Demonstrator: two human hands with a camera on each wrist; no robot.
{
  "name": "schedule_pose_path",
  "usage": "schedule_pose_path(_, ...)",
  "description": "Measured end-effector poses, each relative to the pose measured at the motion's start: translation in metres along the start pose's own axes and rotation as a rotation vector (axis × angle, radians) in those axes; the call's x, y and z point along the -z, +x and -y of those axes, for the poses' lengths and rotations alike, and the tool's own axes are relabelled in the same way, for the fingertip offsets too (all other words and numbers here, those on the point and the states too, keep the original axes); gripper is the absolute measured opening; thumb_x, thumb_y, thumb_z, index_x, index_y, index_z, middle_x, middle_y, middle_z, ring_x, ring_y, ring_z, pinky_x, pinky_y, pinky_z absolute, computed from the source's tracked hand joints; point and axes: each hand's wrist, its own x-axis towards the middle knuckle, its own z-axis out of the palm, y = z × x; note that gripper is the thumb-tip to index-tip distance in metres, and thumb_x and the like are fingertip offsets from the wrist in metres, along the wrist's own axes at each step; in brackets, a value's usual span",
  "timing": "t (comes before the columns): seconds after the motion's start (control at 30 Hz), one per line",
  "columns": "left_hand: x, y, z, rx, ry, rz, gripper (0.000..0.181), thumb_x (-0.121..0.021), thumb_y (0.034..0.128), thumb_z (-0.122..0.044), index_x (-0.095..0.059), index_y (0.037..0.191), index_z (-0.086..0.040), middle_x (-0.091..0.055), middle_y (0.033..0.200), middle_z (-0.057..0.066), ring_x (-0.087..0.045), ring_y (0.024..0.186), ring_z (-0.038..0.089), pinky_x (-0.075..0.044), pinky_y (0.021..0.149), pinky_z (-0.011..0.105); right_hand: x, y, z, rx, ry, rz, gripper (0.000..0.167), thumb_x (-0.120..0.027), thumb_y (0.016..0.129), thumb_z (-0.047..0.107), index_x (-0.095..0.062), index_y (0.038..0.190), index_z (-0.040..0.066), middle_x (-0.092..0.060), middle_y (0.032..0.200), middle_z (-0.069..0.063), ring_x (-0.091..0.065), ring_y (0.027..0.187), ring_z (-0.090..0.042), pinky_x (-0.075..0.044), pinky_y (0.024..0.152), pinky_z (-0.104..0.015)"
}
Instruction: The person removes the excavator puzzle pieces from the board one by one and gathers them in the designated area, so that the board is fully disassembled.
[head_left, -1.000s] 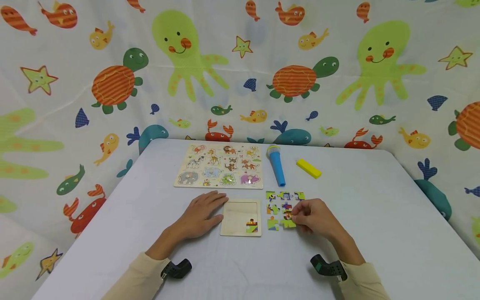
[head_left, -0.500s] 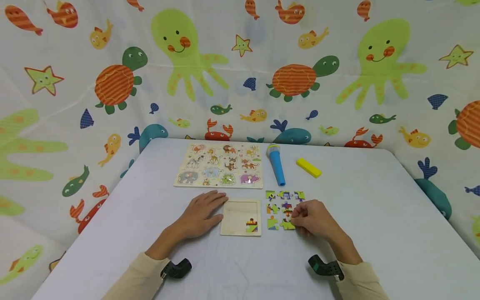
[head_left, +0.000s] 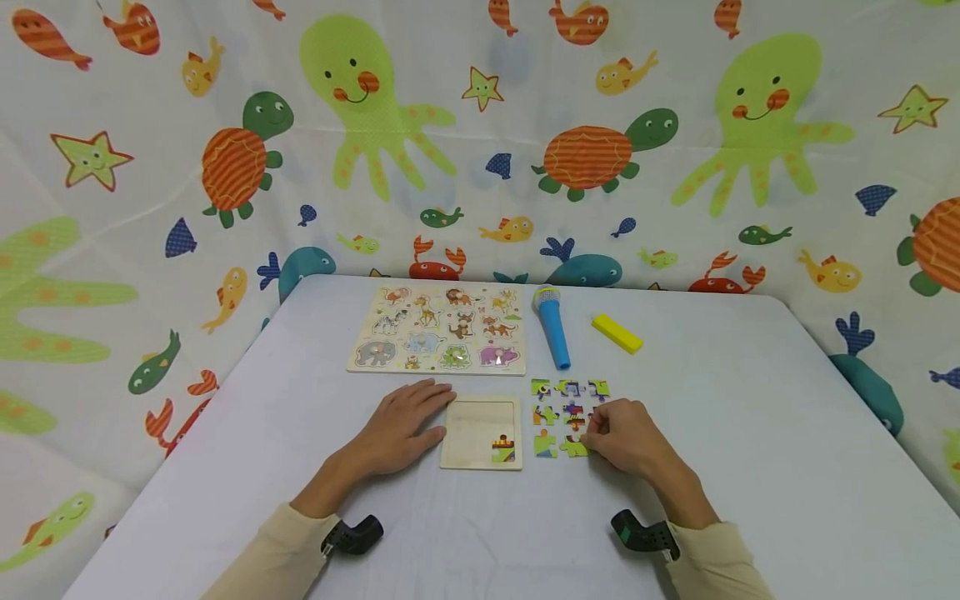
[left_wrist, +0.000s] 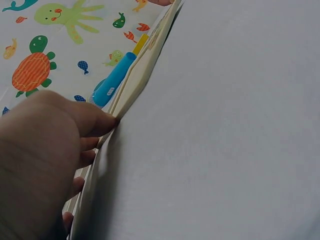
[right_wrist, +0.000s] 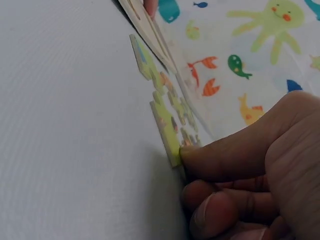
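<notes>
My left hand (head_left: 405,429) lies with fingers extended, its fingertips and thumb touching the left edge of a square wooden puzzle tray (head_left: 468,465). One picture piece (head_left: 504,450) sits in the tray's lower right corner. Right of the tray, several loose jigsaw pieces (head_left: 545,416) lie in rows. My right hand (head_left: 626,437) pinches the right end of a green jigsaw piece (head_left: 573,447) in the nearest row. In the right wrist view, the thumb is on the end of that green piece (right_wrist: 167,132), and the other fingers are curled beneath. The hand partly covers pieces behind it.
Behind the tray lies an animal puzzle board (head_left: 438,329). To its right are a blue toy microphone (head_left: 553,329) and a yellow block (head_left: 617,333). A white cloth covers the table (head_left: 480,542), and a printed sea-animal curtain (head_left: 480,167) hangs behind.
My right hand and its green piece have shifted slightly left, bringing the piece closer in line with its row. My left hand stays at the tray's edge.
</notes>
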Motion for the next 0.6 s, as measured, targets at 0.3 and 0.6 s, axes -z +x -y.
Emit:
schedule_pose_path(0.3,0.0012,0.0005,-0.0003,0.002,-0.007,-0.004,0.056,-0.059,0.1004,-0.032,-0.047,0.153,-0.016,-0.041,0.16,0.003,-0.026,0.153,0.03,-0.02,0.12,0.061,0.0015,0.0016,-0.0008,0.016,-0.017,0.004,0.019,-0.076,0.088,0.014,-0.064,0.073,0.009,-0.056,0.065,-0.001,-0.052,0.054,-0.015,-0.044,0.05,-0.027)
schedule_pose_path(0.6,0.0,0.0,0.0,0.007,-0.012,0.006,0.056,-0.058,0.1005,-0.033,-0.047,0.153,-0.016,-0.04,0.16,0.003,-0.025,0.153,0.03,-0.02,0.12,0.061,0.0012,-0.0005,-0.0017,0.01,0.009,0.016,0.018,-0.075,0.088,0.013,-0.065,0.074,0.01,-0.056,0.063,-0.002,-0.052,0.052,-0.015,-0.044,0.05,-0.027)
